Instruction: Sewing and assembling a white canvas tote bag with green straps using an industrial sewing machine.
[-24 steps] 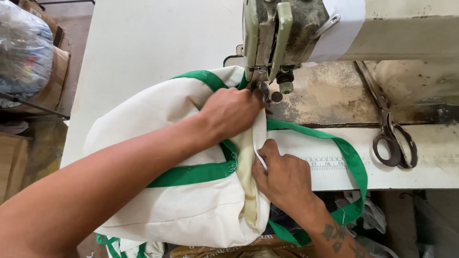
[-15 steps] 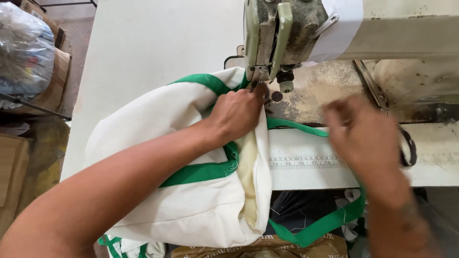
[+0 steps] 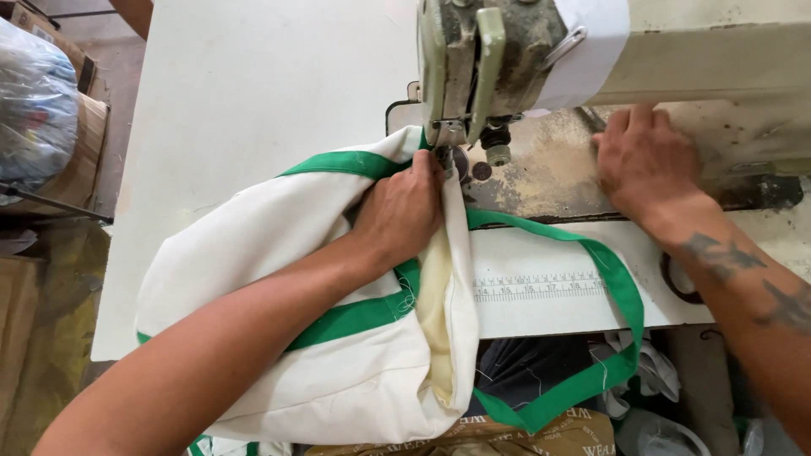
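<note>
My left hand lay on the white bag. Its fingers were pressed close together and curled down on the bag's edge, holding it tight. I could not see the thumb. Right past the fingertips was the needle foot of the sewing machine. The green trim of the bag ran up to that spot, so the bag sat at the needle and spilled down toward me over the table edge.

I think the step in hand was holding the edge still at the needle. Only 1 hand was on the cloth. A next move would call for a flat, straight edge and fingertips kept clear of the needle, which was very near them.

Off to the right of the grip, my right hand lay flat on the worn machine bed, fingers spread, holding nothing. Between the 2 hands, a green strap looped across a printed ruler strip and hung down. It could snag.

Far to the left of the grip, past the white table, sat a bundle in clear plastic on a cardboard box.
</note>
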